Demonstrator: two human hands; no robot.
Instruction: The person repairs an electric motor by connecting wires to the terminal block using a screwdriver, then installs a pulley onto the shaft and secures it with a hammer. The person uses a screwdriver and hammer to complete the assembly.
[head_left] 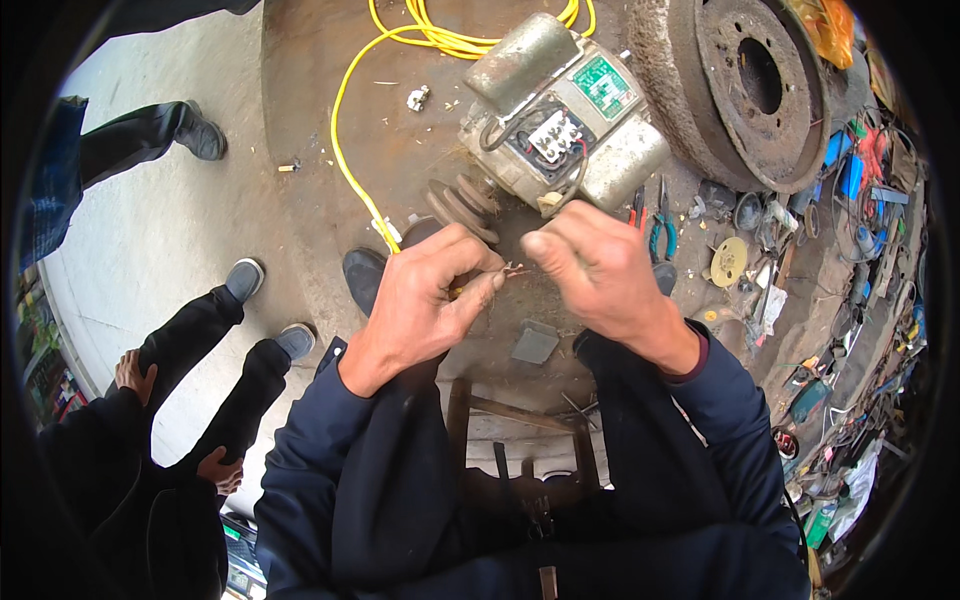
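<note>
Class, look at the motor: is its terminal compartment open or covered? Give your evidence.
Open: no cover hides the white terminal block on the motor, and a red wire shows beside it.

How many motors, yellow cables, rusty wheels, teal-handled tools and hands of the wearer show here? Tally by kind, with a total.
Motor: 1
Yellow cable: 1
Rusty wheel: 1
Teal-handled tool: 1
Wearer's hands: 2 (left hand, right hand)
Total: 6

Navy jacket sleeves (738, 415), maroon inner cuff (697, 357), black trousers (392, 470), dark shoes (363, 278), bare hands (425, 295)
</note>
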